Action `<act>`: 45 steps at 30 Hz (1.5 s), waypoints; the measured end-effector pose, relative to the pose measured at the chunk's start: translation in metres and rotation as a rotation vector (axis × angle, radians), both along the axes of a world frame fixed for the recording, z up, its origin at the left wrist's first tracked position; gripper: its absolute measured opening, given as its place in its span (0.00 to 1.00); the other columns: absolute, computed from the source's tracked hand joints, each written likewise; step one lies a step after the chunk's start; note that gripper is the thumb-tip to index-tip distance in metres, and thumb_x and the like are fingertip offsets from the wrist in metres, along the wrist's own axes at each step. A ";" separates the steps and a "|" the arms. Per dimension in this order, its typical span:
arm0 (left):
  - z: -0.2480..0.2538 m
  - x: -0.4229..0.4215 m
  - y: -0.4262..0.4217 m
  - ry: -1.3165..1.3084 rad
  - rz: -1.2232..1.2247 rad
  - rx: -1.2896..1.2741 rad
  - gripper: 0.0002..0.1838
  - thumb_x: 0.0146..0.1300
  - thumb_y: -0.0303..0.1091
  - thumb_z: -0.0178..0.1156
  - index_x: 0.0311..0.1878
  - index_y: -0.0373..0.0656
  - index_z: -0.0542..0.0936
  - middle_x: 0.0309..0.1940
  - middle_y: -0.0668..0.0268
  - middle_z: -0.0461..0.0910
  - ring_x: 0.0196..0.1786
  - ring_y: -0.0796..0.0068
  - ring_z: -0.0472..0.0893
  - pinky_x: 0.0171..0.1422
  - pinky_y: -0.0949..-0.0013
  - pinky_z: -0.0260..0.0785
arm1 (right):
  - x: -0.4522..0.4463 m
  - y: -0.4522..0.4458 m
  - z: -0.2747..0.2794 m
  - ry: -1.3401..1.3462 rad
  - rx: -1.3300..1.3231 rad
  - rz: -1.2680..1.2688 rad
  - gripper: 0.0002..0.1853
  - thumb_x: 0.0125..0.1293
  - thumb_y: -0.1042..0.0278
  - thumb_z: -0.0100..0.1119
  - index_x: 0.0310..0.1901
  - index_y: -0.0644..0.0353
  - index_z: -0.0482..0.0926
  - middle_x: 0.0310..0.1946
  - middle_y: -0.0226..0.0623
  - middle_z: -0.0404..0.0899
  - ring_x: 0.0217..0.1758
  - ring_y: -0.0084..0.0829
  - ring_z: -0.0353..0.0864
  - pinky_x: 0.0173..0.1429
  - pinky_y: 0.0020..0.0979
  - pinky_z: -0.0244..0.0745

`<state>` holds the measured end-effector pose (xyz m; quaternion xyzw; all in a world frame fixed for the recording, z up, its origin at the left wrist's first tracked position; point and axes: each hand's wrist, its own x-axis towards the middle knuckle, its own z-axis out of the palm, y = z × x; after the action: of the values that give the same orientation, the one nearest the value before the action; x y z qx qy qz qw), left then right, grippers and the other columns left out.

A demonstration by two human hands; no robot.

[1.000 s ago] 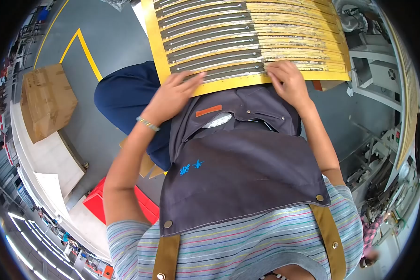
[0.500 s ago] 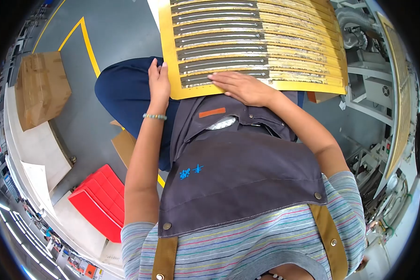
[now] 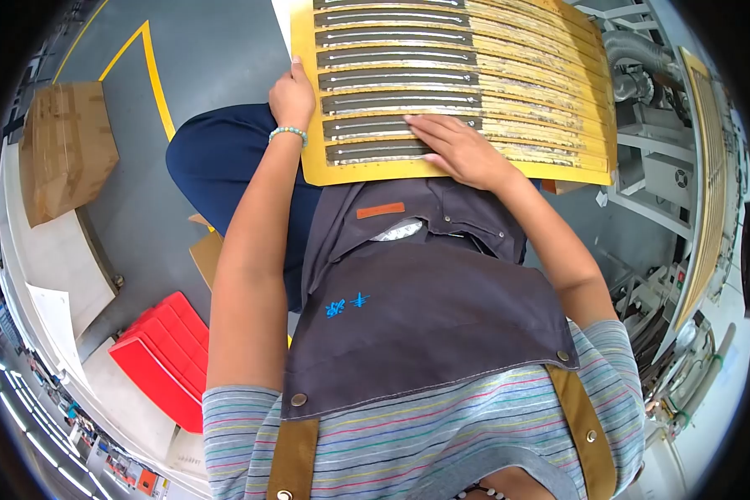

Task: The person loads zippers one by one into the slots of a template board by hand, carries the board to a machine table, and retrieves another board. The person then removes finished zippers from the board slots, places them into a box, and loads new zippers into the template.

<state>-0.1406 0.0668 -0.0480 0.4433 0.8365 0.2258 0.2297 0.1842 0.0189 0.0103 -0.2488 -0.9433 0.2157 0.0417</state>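
Across my lap lies a flat yellow board (image 3: 525, 171) with rows of long slots. Dark grey strips (image 3: 400, 79), each with a thin pale line along it, fill the left part of several rows. The right part of the rows shows worn, whitish-yellow slots. My left hand (image 3: 293, 100) is curled at the board's left edge, its fingertips partly hidden. Flat over the lower strips near their right ends rests my right hand (image 3: 462, 152), fingers stretched out and thumb apart. Whether a small thing lies under its fingertips cannot be seen.
A red plastic bin (image 3: 162, 358) stands at the lower left, with a cardboard box (image 3: 68, 150) beyond it. To the right are a metal frame (image 3: 654, 142) with a grey hose (image 3: 637, 52) and another slotted panel (image 3: 707, 192). Yellow lines (image 3: 154, 79) mark the floor.
My left hand has moved up along the board's left edge and curled in. My right hand has shifted right and its thumb has spread. The board sits slightly lower in view.
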 end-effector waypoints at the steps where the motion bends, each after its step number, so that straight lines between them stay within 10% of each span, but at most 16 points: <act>1: 0.002 0.001 0.000 -0.002 0.009 -0.002 0.39 0.81 0.60 0.37 0.45 0.32 0.88 0.42 0.40 0.87 0.50 0.35 0.85 0.59 0.45 0.74 | 0.008 -0.001 0.000 -0.012 -0.025 -0.011 0.33 0.75 0.57 0.56 0.75 0.66 0.66 0.81 0.40 0.60 0.83 0.42 0.60 0.84 0.42 0.58; 45: 0.002 0.003 -0.004 -0.180 0.066 0.095 0.37 0.81 0.57 0.40 0.37 0.32 0.86 0.37 0.40 0.86 0.43 0.36 0.84 0.53 0.45 0.75 | -0.134 0.052 -0.015 0.253 0.012 -0.067 0.30 0.73 0.59 0.60 0.69 0.71 0.71 0.74 0.48 0.69 0.78 0.46 0.66 0.82 0.44 0.61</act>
<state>-0.1374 0.0631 -0.0458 0.4039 0.8149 0.3116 0.2751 0.0503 0.0704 -0.0051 -0.2505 -0.9229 0.2384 0.1691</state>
